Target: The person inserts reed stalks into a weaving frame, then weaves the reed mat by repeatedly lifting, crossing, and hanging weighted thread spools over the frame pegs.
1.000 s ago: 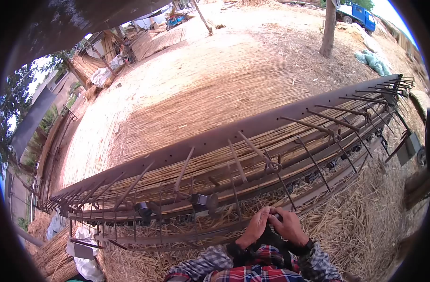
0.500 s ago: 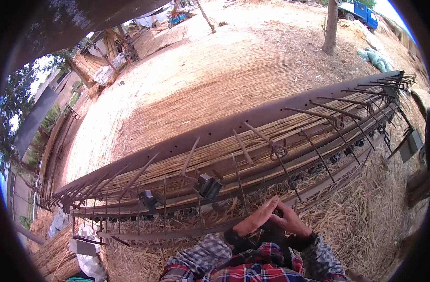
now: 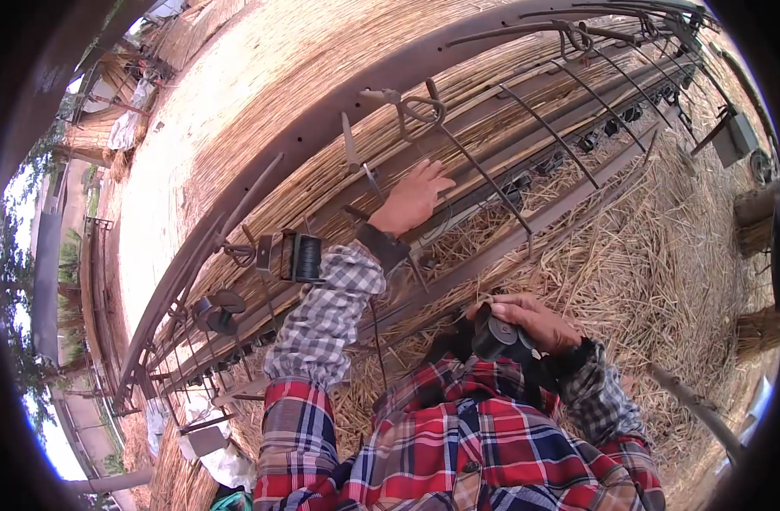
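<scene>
My left hand stretches over the long metal frame, fingers parted and loosely extended, holding nothing that I can see; I cannot tell whether they touch the reeds lying in it. My right hand is near my chest, its fingers curled around a dark rounded object on the near side of the frame. Left of my left wrist, 2 spools sit along the frame, 1 wound with dark line. Loose straw covers the ground to the right.
</scene>
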The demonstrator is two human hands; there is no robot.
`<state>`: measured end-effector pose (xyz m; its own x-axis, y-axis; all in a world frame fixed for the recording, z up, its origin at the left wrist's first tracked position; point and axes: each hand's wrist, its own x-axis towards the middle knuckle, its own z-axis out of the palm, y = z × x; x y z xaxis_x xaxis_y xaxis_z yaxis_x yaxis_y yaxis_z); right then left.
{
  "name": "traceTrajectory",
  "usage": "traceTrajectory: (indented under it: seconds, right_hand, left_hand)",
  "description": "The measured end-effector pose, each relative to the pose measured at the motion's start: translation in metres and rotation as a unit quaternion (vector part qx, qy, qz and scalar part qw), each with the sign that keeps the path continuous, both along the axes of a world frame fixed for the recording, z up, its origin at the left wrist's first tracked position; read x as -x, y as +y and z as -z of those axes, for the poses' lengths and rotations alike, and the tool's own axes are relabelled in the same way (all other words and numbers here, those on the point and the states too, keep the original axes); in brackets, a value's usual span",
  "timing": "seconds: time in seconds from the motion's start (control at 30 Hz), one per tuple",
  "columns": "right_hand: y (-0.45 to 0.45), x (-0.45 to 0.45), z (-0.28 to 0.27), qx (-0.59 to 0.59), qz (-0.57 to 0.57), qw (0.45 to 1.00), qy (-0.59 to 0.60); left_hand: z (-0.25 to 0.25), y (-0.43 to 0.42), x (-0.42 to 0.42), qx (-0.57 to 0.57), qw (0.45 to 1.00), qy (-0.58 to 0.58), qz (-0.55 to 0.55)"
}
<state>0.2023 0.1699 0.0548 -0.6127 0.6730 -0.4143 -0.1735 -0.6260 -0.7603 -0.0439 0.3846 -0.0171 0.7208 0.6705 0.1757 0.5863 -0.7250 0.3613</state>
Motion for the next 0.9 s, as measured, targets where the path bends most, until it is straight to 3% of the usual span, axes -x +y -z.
traceTrajectory:
  seconds: [0.03, 0.13, 0.2, 0.27, 0.4, 0.47, 0.53, 0.57, 0.6, 0.63, 0.67, 0.77, 0.8, 0.87, 0.9]
  right_hand:
    - [-0.008, -0.004, -0.008, 0.011, 0.014, 1.0, -0.009]
    - [-0.03, -0.022, -0.032, 0.033, 0.034, 0.999, -0.01]
    - [-0.046, -0.034, -0.04, 0.055, 0.053, 0.997, 0.008]
    - [-0.061, -0.047, -0.048, 0.091, 0.055, 0.994, 0.021]
    - [-0.084, -0.066, -0.028, 0.09, 0.063, 0.992, 0.066]
    - [-0.068, -0.062, -0.009, 0.096, 0.074, 0.991, 0.065]
    - [-0.033, -0.044, 0.025, 0.029, 0.09, 0.996, -0.002]
    - [-0.006, -0.034, 0.033, -0.027, 0.08, 0.995, -0.053]
    - [0.013, -0.018, 0.038, -0.087, 0.14, 0.983, -0.078]
    - [0.041, -0.003, 0.065, -0.149, 0.159, 0.975, -0.045]
    - [0.066, 0.013, 0.082, -0.123, 0.19, 0.974, -0.029]
    - [0.142, 0.057, 0.119, -0.035, 0.264, 0.964, 0.013]
    - [0.164, 0.072, 0.149, -0.098, 0.278, 0.955, 0.006]
    - [0.191, 0.093, 0.163, -0.161, 0.295, 0.942, 0.001]
    - [0.202, 0.105, 0.151, -0.107, 0.308, 0.944, 0.054]
  left_hand:
    - [0.01, 0.006, 0.004, -0.031, 0.997, 0.038, 0.06]
    - [-0.028, 0.012, -0.002, -0.004, 0.996, 0.075, 0.046]
    - [-0.034, 0.014, 0.001, -0.029, 0.997, 0.042, 0.05]
    - [-0.03, 0.031, 0.009, 0.037, 0.998, 0.001, 0.056]
    - [-0.054, 0.043, 0.007, 0.146, 0.988, 0.034, 0.038]
    - [-0.056, 0.044, 0.001, 0.117, 0.993, 0.006, 0.034]
    - [-0.062, 0.044, -0.006, 0.327, 0.932, -0.117, -0.102]
    - [-0.053, 0.05, -0.001, 0.329, 0.932, -0.112, -0.1]
    - [-0.045, 0.059, 0.006, 0.359, 0.912, -0.15, -0.129]
    - [-0.04, 0.064, 0.012, 0.387, 0.889, -0.188, -0.158]
    - [-0.04, 0.062, 0.01, 0.389, 0.889, -0.182, -0.158]
    - [-0.042, 0.048, 0.006, 0.506, 0.74, -0.346, -0.277]
    - [-0.041, 0.045, 0.006, 0.508, 0.741, -0.342, -0.276]
    - [-0.04, 0.039, 0.009, 0.61, 0.562, -0.493, -0.262]
    - [-0.043, 0.034, 0.009, 0.61, 0.565, -0.49, -0.263]
